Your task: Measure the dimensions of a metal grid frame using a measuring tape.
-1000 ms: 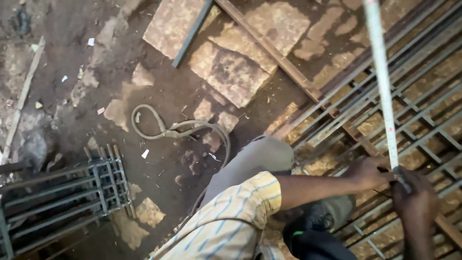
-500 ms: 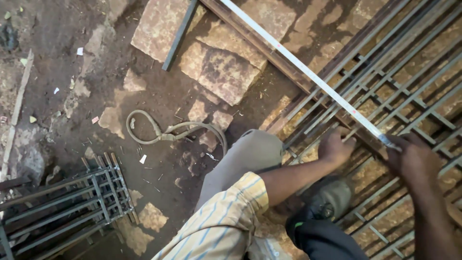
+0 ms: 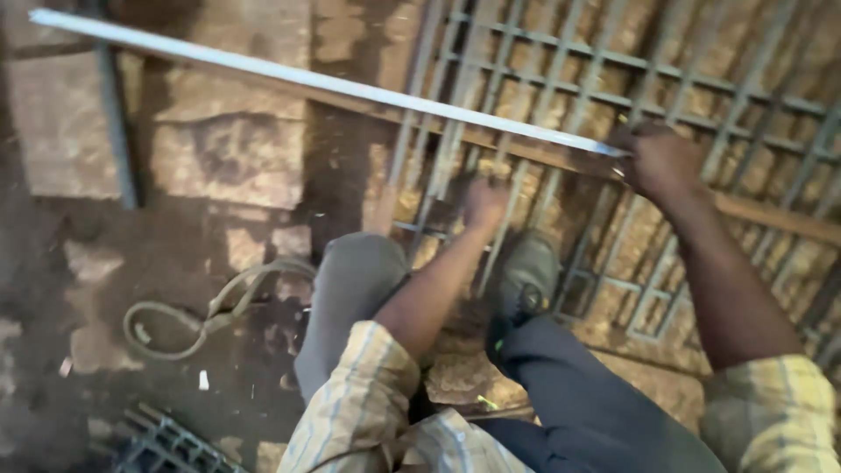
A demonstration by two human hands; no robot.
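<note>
A: What does the right hand [image 3: 661, 162] hold?

B: Its grip is clamped on one end of a long pale metal strip [image 3: 333, 85]. From the fist the strip runs up and to the left, across the view to the top left corner, passing over the metal grille [image 3: 701, 96] and the stone slabs [image 3: 223, 149].

A: And the left hand [image 3: 484, 203]?

B: It rests low on the bars of the grille, just beside a dark shoe [image 3: 526, 271]. The hand is blurred, so whether its grip is together or apart on a bar cannot be told.

A: Where does the grille lie?

B: Flat on the ground, filling the upper right of the view. A brown wooden batten [image 3: 771, 219] crosses it under the strip, sloping down to the right edge.

A: The person's posture?

B: Crouched: a grey-trousered knee [image 3: 350, 280] is bent at centre, and both forearms come out of striped yellow sleeves [image 3: 359, 394].

A: What else lies about?

B: A loop of pale cord [image 3: 175, 324] on the dark earth at left, and the corner of a second, smaller welded frame [image 3: 162, 442] at the bottom left. A dark upright bar [image 3: 114, 131] crosses the slabs at upper left. No package, label or sign can be made out.
</note>
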